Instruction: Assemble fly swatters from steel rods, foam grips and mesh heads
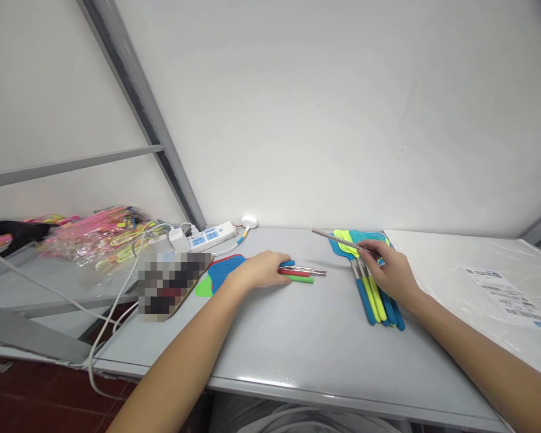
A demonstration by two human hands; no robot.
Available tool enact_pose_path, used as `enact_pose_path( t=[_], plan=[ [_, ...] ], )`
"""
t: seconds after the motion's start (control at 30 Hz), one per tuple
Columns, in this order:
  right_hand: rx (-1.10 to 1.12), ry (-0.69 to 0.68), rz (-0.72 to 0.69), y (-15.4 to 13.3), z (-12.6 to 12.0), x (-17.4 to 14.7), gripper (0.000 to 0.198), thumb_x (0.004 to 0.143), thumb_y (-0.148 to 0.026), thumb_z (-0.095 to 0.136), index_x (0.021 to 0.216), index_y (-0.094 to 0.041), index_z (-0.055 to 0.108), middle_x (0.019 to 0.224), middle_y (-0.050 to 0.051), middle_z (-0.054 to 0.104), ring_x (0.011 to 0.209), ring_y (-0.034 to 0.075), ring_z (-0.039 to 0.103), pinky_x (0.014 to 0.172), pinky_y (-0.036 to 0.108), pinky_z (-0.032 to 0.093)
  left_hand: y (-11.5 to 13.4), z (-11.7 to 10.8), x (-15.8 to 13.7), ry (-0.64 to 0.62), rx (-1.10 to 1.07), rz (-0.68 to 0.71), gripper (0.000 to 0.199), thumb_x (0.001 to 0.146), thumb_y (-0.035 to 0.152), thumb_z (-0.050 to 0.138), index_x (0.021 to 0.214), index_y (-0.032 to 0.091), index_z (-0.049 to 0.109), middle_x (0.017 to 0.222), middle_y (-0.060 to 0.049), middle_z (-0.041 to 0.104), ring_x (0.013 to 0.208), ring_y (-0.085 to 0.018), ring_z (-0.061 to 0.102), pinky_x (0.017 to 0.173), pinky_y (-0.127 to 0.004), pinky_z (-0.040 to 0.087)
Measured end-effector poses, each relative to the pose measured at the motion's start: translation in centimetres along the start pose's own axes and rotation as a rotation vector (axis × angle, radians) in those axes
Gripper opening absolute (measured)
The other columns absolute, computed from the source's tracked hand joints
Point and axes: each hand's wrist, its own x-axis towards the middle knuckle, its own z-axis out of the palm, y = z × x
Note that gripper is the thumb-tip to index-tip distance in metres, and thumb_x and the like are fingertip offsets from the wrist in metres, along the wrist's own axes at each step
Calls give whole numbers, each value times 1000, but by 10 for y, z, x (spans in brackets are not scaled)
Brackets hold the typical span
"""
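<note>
My left hand (pixel 265 269) is closed over a bundle on the table. Thin metal rods (pixel 313 272), a red tube-like handle (pixel 297 273) and a green handle (pixel 303 279) stick out past its fingers. Behind that wrist lie blue (pixel 228 272) and green (pixel 204 287) mesh swatter heads, partly covered. My right hand (pixel 385 267) pinches a slim metal rod (pixel 336 237), raised and pointing left. Below this hand several fly swatters (pixel 370 300) lie side by side, with blue and yellow-green mesh heads and foam-like handles; the hand hides part of them.
A white power strip (pixel 211 236) with plugs and cables stands at the back left, by a pixelated object (pixel 174 285). Left of the metal frame (pixel 139 102) are plastic bags of colourful items (pixel 103 237). A white labelled package (pixel 478 288) lies on the right.
</note>
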Motion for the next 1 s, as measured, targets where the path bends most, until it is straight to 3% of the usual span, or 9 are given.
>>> enact_pose_path(
  t=[0.23, 0.47, 0.63, 0.77, 1.0],
  plan=[
    [5, -33, 1, -1, -1, -1, 24, 95, -42, 50, 107, -26, 63, 87, 3, 71, 73, 20, 66, 59, 33, 51, 10, 4, -2, 72, 20, 79, 26, 83, 42, 60, 103, 25, 62, 90, -3, 69, 78, -21, 65, 58, -27, 38],
    [8, -41, -3, -4, 0, -3, 24, 95, -44, 51, 104, -26, 62, 80, 2, 69, 68, 19, 65, 57, 31, 49, 57, 27, -6, 96, 48, 305, 32, 92, 52, 52, 101, 24, 63, 95, -5, 71, 88, -24, 67, 66, -29, 41],
    [-10, -29, -6, -3, 0, -5, 24, 90, -48, 57, 90, -24, 61, 66, -1, 63, 57, 16, 57, 56, 30, 46, 80, 43, -9, 172, 96, 417, 39, 98, 54, 39, 93, 22, 62, 82, -4, 70, 77, -22, 67, 60, -30, 40],
    [-32, 17, -20, 1, -1, -6, 30, 85, -53, 63, 79, -24, 59, 52, -5, 48, 48, 14, 46, 50, 28, 39, 71, 41, -5, 275, 118, 381, 39, 98, 52, 39, 88, 21, 61, 78, -4, 70, 75, -22, 67, 60, -30, 39],
    [-44, -25, -25, 3, -2, -7, 37, 84, -57, 63, 68, -24, 55, 47, -6, 47, 44, 12, 41, 45, 27, 35, 43, 24, 0, 414, 144, 256, 39, 99, 50, 38, 87, 22, 62, 78, -2, 71, 70, -19, 66, 57, -28, 33]
  ],
)
